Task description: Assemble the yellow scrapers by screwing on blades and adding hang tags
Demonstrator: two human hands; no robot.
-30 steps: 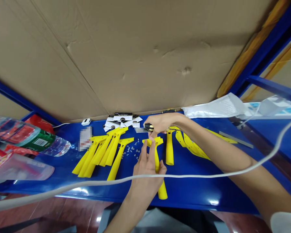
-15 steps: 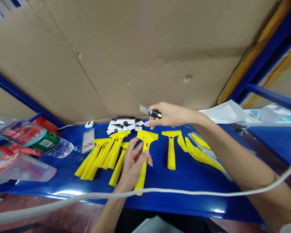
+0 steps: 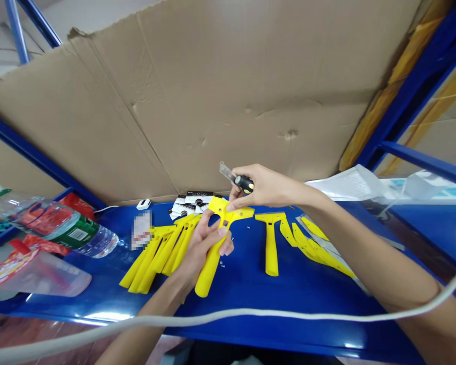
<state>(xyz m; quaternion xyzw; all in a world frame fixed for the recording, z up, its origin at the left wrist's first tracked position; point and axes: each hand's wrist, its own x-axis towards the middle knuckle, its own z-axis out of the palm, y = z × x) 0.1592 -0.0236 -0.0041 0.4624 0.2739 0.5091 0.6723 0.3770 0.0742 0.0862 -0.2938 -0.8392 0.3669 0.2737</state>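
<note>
My left hand [image 3: 209, 238] is closed around the neck of a yellow scraper [image 3: 209, 271], its wide head tilted up to the right. A black-and-yellow-handled tool [image 3: 243, 184] with a pale, see-through flat end sits in my closed right hand [image 3: 256, 187]; its exact kind is unclear. My right thumb and fingertips are at the scraper's head, seemingly touching it. Left of my left hand lies a row of yellow scrapers [image 3: 148, 261]. One more scraper [image 3: 271, 248] lies to the right, beside several flat yellow plates [image 3: 311, 248]. Tiny screws [image 3: 222, 264] lie below the held scraper.
Black-and-white paper packets [image 3: 190, 203] lie at the back against a cardboard wall [image 3: 213, 101]. A plastic bottle [image 3: 76, 228] and a lidded cup [image 3: 53, 271] occupy the left. A white cable [image 3: 269, 315] crosses in front. White plastic wrapping [image 3: 342, 182] is at the back right.
My left hand has tilted the scraper, its handle swinging left and its head rising towards my right hand. My right thumb now lies over the head. The view has shifted slightly.
</note>
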